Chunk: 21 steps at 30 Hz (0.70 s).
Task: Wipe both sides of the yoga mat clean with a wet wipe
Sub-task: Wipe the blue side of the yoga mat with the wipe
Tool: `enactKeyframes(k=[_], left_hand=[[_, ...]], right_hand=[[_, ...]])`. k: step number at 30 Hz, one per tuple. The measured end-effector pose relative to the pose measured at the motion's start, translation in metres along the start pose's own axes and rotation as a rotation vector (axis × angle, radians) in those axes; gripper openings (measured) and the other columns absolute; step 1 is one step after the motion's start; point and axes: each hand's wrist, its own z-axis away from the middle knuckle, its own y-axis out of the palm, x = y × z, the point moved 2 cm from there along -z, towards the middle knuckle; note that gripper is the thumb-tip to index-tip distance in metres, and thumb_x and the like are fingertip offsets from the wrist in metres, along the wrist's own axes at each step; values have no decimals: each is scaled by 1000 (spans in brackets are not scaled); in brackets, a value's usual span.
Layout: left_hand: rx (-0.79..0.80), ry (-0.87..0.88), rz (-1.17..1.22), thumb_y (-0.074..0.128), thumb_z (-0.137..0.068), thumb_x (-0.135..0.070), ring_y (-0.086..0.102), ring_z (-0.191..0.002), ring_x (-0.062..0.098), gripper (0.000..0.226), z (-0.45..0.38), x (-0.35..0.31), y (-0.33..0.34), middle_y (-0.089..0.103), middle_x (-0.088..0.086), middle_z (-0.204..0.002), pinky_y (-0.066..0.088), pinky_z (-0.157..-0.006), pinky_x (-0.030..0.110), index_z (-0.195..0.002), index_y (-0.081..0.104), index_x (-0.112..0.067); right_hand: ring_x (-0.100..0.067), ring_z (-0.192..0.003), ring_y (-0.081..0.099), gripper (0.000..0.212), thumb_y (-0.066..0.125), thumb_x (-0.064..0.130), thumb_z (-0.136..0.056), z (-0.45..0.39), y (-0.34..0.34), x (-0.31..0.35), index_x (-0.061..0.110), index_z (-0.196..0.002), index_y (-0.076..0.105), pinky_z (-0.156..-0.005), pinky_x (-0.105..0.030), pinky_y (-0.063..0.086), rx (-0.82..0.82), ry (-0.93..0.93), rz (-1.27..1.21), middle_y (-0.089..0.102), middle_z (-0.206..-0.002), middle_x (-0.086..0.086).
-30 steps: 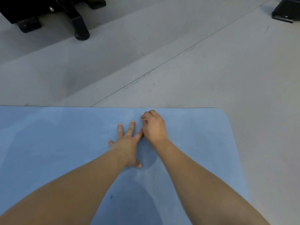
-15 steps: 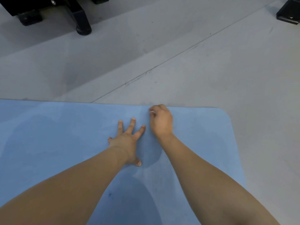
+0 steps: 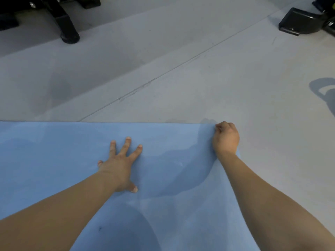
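One flat blue foam yoga mat point(image 3: 54, 169) across the grey floor point(image 3: 199, 78), our two hands on it, left hand point(image 3: 119, 165) pressed flat, fingers spread wide, right hand point(image 3: 225, 138) fisted at the far right corner, we cannot tell what it holds, two black equipment feet point(image 3: 69, 34) far off.

Blue yoga mat point(image 3: 54, 160), grey floor point(image 3: 217, 78)

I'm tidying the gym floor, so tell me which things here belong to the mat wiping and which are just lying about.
Part of the job: blue yoga mat; left hand pressing flat on it; right hand, curled at the mat's far corner.

Just lying about: black stand foot; dark wedge-shaped foot.
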Motion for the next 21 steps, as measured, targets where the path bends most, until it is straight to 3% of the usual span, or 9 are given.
enactKeyframes(k=[4, 9, 11, 15, 18, 21], left_hand=[[-8, 6, 8, 86, -64, -61, -31, -147, 37, 138, 0, 0, 1, -46, -13, -152, 32, -109, 71, -150, -22, -52], [-11, 6, -16, 86, -61, -63, -28, -148, 38, 140, -3, 3, 3, -44, -14, -154, 35, -108, 69, -150, -22, -52], [-12, 7, -20, 86, -60, -64, -27, -148, 40, 141, -5, 5, 5, -43, -13, -155, 34, -108, 69, -150, -22, -53], [-3, 4, -46, 85, -59, -66, -26, -147, 45, 143, -9, 6, 6, -42, -10, -155, 30, -112, 68, -150, -24, -51], [15, -25, -77, 85, -66, -59, -21, -147, 49, 141, -7, -3, 3, -39, -3, -158, 29, -114, 64, -152, -25, -41], [-44, 97, -108, 71, -81, -38, -19, -150, 42, 116, 10, -52, 8, -34, -4, -161, 29, -115, 62, -158, -15, -33]], right_hand=[[-35, -83, 61, 15, 58, -1, -78, 34, 22, 45, 6, -85, 70, -74, -37, 48, 65, -150, -96, 64, -91, -14], [-36, -86, 60, 14, 58, 3, -80, 51, 23, 68, 4, -87, 70, -74, -41, 51, 240, -391, -40, 63, -91, -16], [-39, -84, 60, 15, 55, 2, -79, 34, 6, 37, 1, -85, 69, -74, -41, 50, 198, -362, 16, 61, -90, -19], [-32, -92, 58, 20, 50, 4, -88, 10, -38, -20, 7, -94, 69, -70, -25, 36, 196, -97, 115, 60, -98, -7], [-29, -94, 58, 26, 46, 4, -89, 12, -39, -18, 9, -94, 71, -72, -24, 34, 275, -97, 210, 61, -107, -7], [-29, -108, 58, 40, 45, 0, -89, 17, -40, -16, 11, -119, 68, -86, -26, 42, 294, -147, 226, 59, -122, -8]])
